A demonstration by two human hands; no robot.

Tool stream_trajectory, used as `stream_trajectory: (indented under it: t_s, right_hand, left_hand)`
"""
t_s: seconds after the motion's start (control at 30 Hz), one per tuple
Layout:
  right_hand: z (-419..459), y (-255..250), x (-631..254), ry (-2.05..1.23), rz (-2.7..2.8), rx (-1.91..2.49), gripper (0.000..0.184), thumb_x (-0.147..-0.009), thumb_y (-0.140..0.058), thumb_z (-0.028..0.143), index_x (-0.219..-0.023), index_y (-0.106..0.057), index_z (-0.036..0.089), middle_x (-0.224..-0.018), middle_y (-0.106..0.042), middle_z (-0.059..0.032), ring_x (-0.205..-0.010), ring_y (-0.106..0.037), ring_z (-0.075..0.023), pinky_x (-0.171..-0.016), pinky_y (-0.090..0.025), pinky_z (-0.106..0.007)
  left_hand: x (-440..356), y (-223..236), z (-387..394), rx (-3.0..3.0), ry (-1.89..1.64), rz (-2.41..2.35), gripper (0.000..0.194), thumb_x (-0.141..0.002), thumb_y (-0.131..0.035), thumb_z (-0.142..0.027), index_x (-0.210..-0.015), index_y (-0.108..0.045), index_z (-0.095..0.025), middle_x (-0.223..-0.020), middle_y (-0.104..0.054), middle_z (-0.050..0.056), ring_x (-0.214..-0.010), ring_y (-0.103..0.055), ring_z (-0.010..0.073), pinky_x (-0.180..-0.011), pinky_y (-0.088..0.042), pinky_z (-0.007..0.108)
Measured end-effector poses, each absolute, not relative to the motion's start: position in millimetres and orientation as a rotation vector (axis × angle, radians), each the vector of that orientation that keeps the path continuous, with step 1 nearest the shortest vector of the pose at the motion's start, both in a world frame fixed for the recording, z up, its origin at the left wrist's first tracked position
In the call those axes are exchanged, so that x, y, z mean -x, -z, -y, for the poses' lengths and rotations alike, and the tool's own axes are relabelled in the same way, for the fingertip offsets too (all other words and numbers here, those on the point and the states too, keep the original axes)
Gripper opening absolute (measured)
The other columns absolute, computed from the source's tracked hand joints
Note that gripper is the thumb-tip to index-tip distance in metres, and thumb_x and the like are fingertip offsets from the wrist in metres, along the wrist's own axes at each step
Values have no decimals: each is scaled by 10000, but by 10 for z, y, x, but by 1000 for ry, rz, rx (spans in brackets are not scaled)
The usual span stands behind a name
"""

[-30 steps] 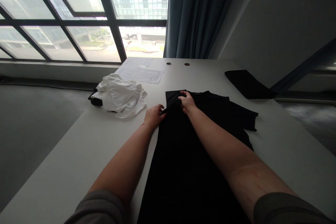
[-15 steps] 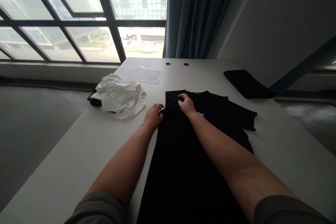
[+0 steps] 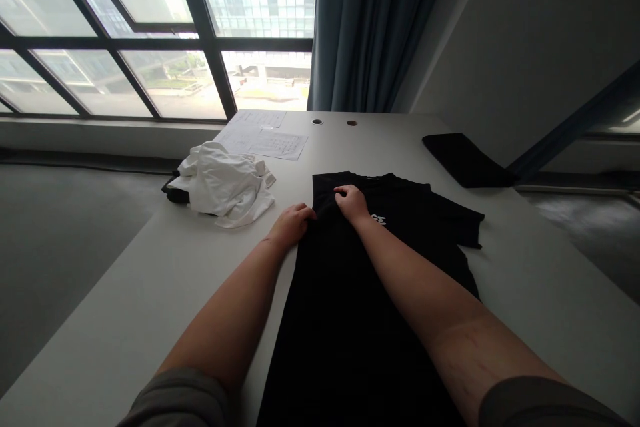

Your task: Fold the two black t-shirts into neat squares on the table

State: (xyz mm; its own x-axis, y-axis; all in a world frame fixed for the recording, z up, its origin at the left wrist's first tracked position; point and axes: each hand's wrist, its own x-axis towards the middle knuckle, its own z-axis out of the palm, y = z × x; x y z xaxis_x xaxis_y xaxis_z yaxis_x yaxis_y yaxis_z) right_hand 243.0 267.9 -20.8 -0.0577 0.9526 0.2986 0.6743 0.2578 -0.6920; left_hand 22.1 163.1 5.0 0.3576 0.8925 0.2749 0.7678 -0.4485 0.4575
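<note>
A black T-shirt (image 3: pixel 350 307) lies spread on the white table, its collar toward the window and its hem running off the bottom of the view. White lettering shows on its chest beside my right wrist. My left hand (image 3: pixel 294 224) is at the shirt's left edge below the shoulder, fingers closed on the cloth there. Over the upper left chest, my right hand (image 3: pixel 352 204) has thumb and fingertips bent together against the fabric. Dark cloth hides part of the fingertips. One short sleeve extends to the right; the left side appears folded inward.
To the left, a crumpled white garment (image 3: pixel 227 183) rests on something black. Printed sheets (image 3: pixel 277 143) lie at the table's far left, near two round cable holes. A folded black cloth (image 3: pixel 467 160) lies at the right edge of the white table (image 3: pixel 540 320).
The raised fold of black cloth between my hands has flattened. My right hand has shifted slightly, and more of the white lettering shows. The whole view has moved a little.
</note>
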Motion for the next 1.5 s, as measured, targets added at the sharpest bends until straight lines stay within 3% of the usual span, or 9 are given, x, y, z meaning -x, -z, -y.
stream_trajectory:
  t_s: [0.2,0.33,0.4,0.53,0.67,0.83,1.0,1.2,1.5]
  right_hand:
    - [-2524,218,-2274,-89,1980,1609,348,-893,-554,220,-1125,-795,126,-1359,-624,-188,-1275,-533,-364,-1084,-469,-496]
    - [-2388,139,-2234,32,2132,1411,389,-966,-500,251,-1259,-742,167,-1558,-501,-146,-1470,-383,-346,-1234,-279,-572]
    - [-2358,116,-2214,1,2315,1226,413,-999,-470,277,-1320,-714,187,-1577,-507,-116,-1482,-400,-300,-1272,-230,-531]
    - [-2397,110,-2183,-158,2539,1176,477,-1015,-443,287,-1424,-653,162,-1522,-585,-117,-1420,-508,-240,-1237,-337,-395]
    - [-2452,95,-2153,-166,2642,1290,545,-1029,-439,332,-1558,-519,228,-1666,-407,-65,-1528,-374,-291,-1267,-269,-482]
    - [-2465,83,-2110,-200,2681,1419,579,-1058,-389,416,-1624,-399,295,-1726,-266,-47,-1582,-258,-304,-1272,-174,-593]
    - [-2493,158,-2111,-189,2460,1626,579,-1058,-372,412,-1619,-401,275,-1708,-313,-77,-1569,-278,-322,-1254,-103,-681]
    - [-2586,206,-2137,-224,2547,1601,657,-1055,-381,497,-1646,-346,211,-1734,-219,-122,-1597,-201,-330,-1271,-118,-620]
    - [-2845,179,-2621,-301,2557,1614,671,-1039,-402,582,-1649,-329,310,-1735,-238,-60,-1593,-219,-317,-1262,-85,-661]
  left_hand:
    - [-220,-101,-1626,-2486,-595,-1426,466,-761,-512,-4,-1019,-803,-261,-1016,-754,39,-1001,-660,230,-1004,-525,375]
    - [-221,-138,-1598,-2500,-587,-1417,422,-794,-546,-55,-1064,-799,-259,-1040,-756,42,-1005,-672,232,-1014,-517,381]
    - [-229,-150,-1577,-2478,-628,-1436,390,-849,-561,-114,-1146,-773,-254,-1100,-744,52,-1016,-678,229,-1002,-519,370]
    - [-225,-162,-1559,-2320,-622,-1657,254,-937,-575,-228,-1111,-757,-255,-1102,-726,54,-902,-692,197,-893,-529,325]
    - [-193,-176,-1565,-2221,-529,-1790,108,-925,-640,-282,-967,-733,-247,-943,-726,32,-839,-679,199,-818,-511,310]
    - [-143,-166,-1582,-2267,-501,-1706,66,-891,-668,-283,-917,-717,-247,-936,-716,21,-808,-667,187,-800,-506,302]
    - [-43,-134,-1597,-2388,-578,-1553,173,-854,-628,-211,-962,-754,-260,-1106,-694,33,-953,-685,194,-937,-514,309]
    - [-54,-132,-1597,-2443,-600,-1511,345,-796,-618,-119,-1088,-743,-256,-1180,-690,50,-1063,-671,222,-1040,-508,364]
    - [-76,-192,-1567,-2563,-489,-1472,411,-806,-581,-61,-1089,-781,-283,-1227,-722,28,-1099,-639,229,-1057,-477,402]
